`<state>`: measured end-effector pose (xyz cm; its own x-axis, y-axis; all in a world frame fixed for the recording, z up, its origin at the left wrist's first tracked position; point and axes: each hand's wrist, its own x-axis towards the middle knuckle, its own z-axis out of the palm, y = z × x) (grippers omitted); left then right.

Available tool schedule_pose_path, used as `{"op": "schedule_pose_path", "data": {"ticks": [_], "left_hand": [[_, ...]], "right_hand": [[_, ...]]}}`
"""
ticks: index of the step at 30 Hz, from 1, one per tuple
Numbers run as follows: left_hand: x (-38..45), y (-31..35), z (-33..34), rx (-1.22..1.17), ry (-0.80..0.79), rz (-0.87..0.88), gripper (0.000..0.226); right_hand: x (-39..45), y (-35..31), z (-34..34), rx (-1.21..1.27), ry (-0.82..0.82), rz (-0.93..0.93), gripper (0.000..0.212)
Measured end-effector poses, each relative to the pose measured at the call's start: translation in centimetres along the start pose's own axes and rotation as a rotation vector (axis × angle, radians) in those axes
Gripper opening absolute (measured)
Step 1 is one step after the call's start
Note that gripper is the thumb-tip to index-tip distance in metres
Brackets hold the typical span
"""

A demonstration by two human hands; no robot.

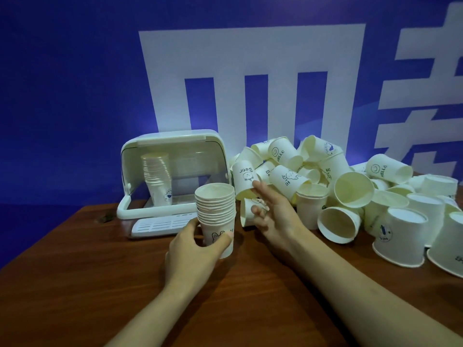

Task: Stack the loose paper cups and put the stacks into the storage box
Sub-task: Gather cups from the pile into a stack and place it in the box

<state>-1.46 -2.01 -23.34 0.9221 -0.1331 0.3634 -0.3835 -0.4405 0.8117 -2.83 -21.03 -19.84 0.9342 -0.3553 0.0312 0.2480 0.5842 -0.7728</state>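
The left hand (194, 249) grasped the nested stack (216, 216) by its lowest cup, near the storage box (172, 174); the right hand (271, 211), fingers spread and empty, reached the loose cups (325, 186) at right. Thin paper likely crushes: best held lightly around the wall.
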Motion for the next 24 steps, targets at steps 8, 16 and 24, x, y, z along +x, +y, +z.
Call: {"op": "schedule_pose_path", "data": {"ticks": [8,16,24], "left_hand": [[0.0,0.2,0.2,-0.005,-0.051,0.03,0.058],[-0.1,0.4,0.3,-0.036,-0.096,0.036,0.061],[-0.2,0.3,0.4,-0.056,-0.106,0.076,0.077]], "right_hand": [[-2.9,-3.3,2.6,-0.816,0.078,-0.875,0.019],[-3.8,-2.7,2.9,-1.232,0.06,-1.38,0.035],[-3.8,-2.3,2.9,-1.093,-0.02,-1.18,0.033]]}}
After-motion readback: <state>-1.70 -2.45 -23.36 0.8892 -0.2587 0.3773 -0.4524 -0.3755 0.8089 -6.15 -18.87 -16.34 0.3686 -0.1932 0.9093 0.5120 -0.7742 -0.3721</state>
